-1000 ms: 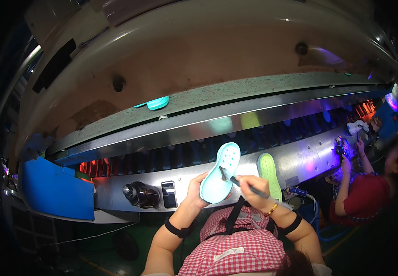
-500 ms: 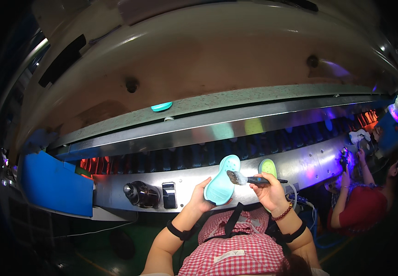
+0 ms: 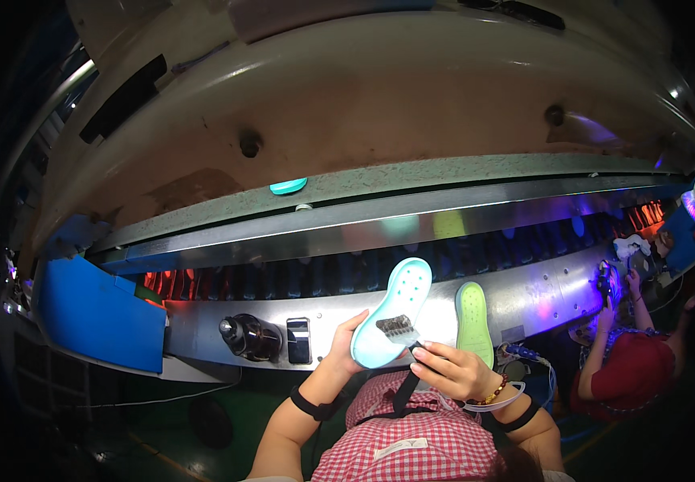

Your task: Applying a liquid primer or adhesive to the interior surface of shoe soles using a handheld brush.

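Observation:
A pale turquoise shoe sole (image 3: 399, 303) with small holes near its upper end is tilted in my left hand (image 3: 345, 345). My fingers are closed around its lower left edge. My right hand (image 3: 457, 371) pinches the dark handle of a brush (image 3: 398, 330). Its bristles rest on the lower half of the sole's inner face, and a thin clear tube loops by my right wrist. Just right of the brush, a green shoe sole (image 3: 473, 323) lies on the steel ledge (image 3: 524, 289), its lower end close to my right hand.
A dark lidded container (image 3: 251, 337) and a phone (image 3: 299, 341) are on the ledge at left. Behind runs a roller conveyor (image 3: 347, 273) glowing red at both ends. Another turquoise piece (image 3: 289, 187) sits beyond the metal rail. At right, a person in red (image 3: 628, 365) works.
My right hand has swung lower and turned, bringing the brush down onto the sole's lower half. The turquoise sole has turned its inner face up more. More of the green sole shows.

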